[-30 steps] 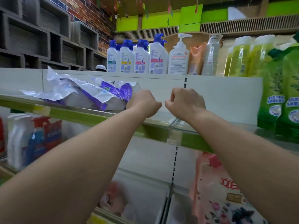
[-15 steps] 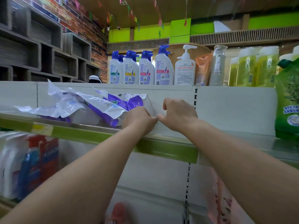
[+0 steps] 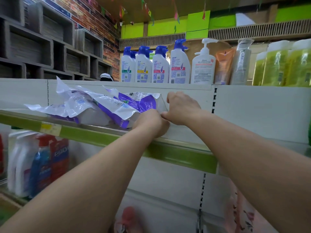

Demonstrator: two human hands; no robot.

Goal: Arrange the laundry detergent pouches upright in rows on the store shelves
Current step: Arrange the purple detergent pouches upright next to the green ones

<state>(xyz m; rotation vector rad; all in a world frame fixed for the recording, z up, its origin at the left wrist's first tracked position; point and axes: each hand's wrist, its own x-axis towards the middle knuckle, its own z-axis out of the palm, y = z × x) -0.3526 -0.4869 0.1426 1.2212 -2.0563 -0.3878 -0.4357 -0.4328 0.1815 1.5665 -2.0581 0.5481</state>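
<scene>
The detergent pouches (image 3: 107,106) on the left of the shelf are thin, glossy plastic film, crinkled and catching light. The shelf (image 3: 181,153) edge is a smooth green plastic strip over a shiny metal lip, its back panel (image 3: 259,111) matt painted metal. Far above, the shampoo bottles (image 3: 161,68) are smooth semi-gloss plastic. The far left wall (image 3: 101,19) looks like rough brick.

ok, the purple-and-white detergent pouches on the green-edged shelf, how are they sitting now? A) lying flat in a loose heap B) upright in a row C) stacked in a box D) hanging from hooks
A: the purple-and-white detergent pouches lie slumped over one another on the green-edged shelf, none upright, with both hands at the heap's right end.
</scene>
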